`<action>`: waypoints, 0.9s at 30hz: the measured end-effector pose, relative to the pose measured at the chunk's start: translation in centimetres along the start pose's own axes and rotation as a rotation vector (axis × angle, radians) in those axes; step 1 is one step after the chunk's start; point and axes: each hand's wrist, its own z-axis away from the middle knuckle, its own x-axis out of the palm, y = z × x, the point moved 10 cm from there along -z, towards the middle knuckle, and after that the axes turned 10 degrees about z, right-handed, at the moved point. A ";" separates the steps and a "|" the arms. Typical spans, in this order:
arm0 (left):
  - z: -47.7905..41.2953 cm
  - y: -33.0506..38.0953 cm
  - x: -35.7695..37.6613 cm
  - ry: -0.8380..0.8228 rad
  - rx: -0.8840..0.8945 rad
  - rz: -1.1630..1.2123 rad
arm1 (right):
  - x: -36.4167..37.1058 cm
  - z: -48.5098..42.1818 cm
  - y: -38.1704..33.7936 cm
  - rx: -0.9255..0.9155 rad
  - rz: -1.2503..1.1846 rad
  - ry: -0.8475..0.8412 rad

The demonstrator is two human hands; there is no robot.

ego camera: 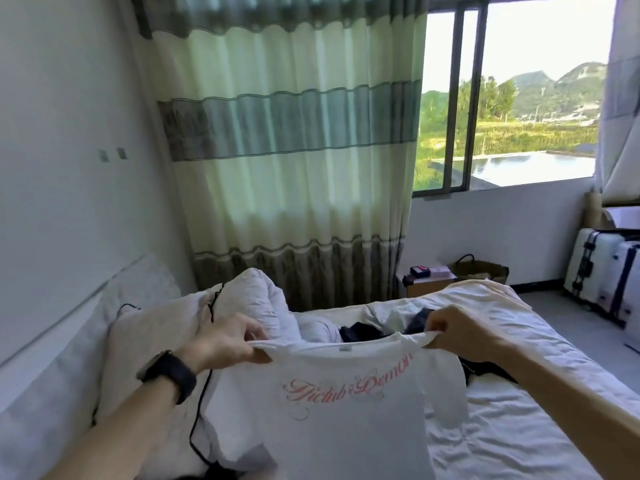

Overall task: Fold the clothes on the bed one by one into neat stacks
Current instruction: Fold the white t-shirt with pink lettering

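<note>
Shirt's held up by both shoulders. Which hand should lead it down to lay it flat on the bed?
Right, probably. The right hand grips the white T-shirt beside open, flat sheet, while the left hand grips its shoulder over the heaped pillows, leaving little flat room there.

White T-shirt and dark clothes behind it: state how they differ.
The white T-shirt is held up by the left hand and right hand at its shoulders; the dark clothes lie loose on the bed. The T-shirt is spread out, the dark clothes crumpled. Both are unfolded.
</note>
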 end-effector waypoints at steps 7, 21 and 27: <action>0.3 0.1 0.1 -0.007 -0.006 0.316 | 0.5 -0.4 0.4 0.029 -0.159 0.042; 0.8 -5.4 -1.3 0.103 0.032 0.261 | 4.8 3.2 -0.7 0.137 -0.037 -0.135; 5.2 -3.9 -3.6 0.566 0.210 0.123 | 3.3 5.8 -1.7 0.144 -0.018 0.136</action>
